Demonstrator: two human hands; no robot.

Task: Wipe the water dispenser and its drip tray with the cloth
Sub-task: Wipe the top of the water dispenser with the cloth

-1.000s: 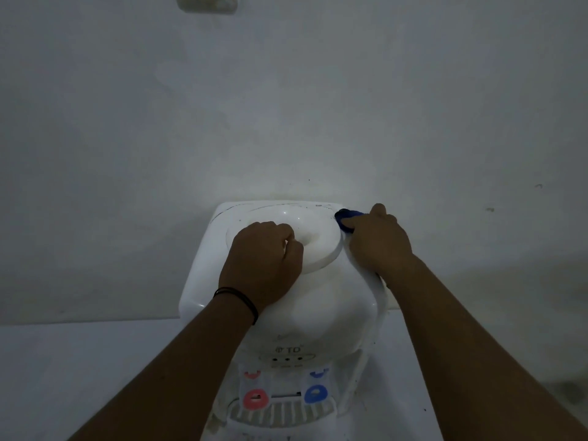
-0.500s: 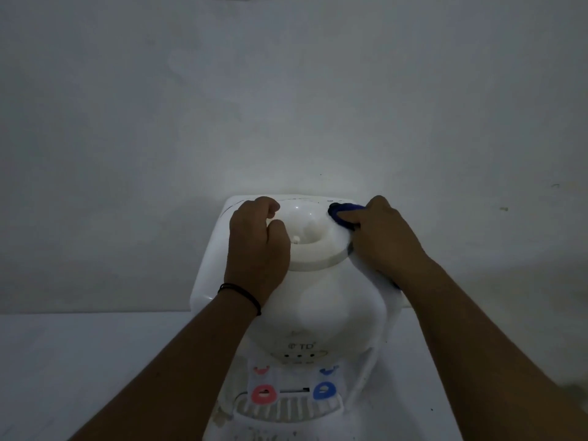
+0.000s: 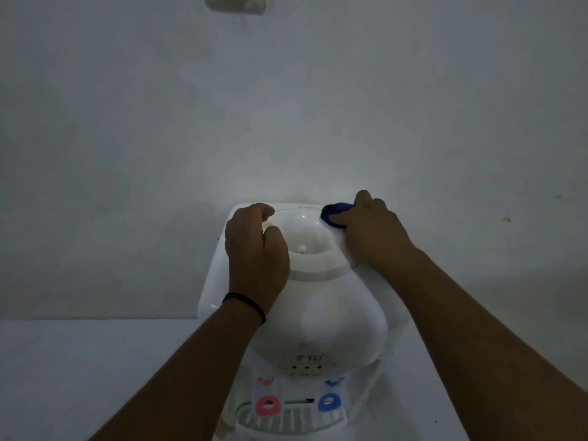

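Observation:
A white tabletop water dispenser (image 3: 321,316) stands against the wall, seen from above. Its round bottle socket (image 3: 305,237) is on top. My right hand (image 3: 369,230) presses a dark blue cloth (image 3: 334,213) against the back right rim of the socket; most of the cloth is hidden under my fingers. My left hand (image 3: 254,249) grips the socket's left rim, fingers curled over the edge. Below are a red tap (image 3: 267,405), a blue tap (image 3: 329,402) and the slotted drip tray (image 3: 292,421).
A plain white wall (image 3: 286,106) rises right behind the dispenser, with a pale switch box (image 3: 235,3) at the top edge. The dispenser stands on a white surface (image 3: 95,361) that stretches left and right.
My left hand has slid from the front of the socket to its back left rim. My right hand with the cloth has crept farther back along the right rim.

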